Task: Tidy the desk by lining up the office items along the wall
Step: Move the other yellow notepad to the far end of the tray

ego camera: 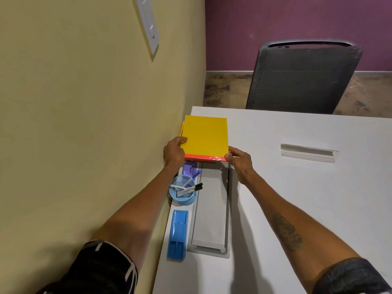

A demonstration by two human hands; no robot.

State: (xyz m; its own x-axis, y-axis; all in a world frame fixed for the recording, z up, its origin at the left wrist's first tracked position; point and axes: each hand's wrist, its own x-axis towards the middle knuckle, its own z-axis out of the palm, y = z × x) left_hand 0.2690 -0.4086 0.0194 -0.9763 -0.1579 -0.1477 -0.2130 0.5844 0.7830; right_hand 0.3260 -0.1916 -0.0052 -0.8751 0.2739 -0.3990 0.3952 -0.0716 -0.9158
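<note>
A yellow notebook with a red spine edge [204, 136] lies flat against the cream wall at the desk's far left, with more yellow edges showing under it. My left hand [174, 152] grips its near left corner, thumb on the cover. My right hand [238, 159] pinches its near right corner. Closer to me along the wall stand a small purple item [189, 167], half hidden, a blue mesh pen cup [182, 193] with markers, and a blue stapler [177, 234].
The white desk [297, 198] has a grey cable flap [212, 209] beside the row of items and a slot opening [308, 152] to the right. A dark mesh office chair [301, 77] stands beyond the far edge. A white switch plate [148, 24] is on the wall.
</note>
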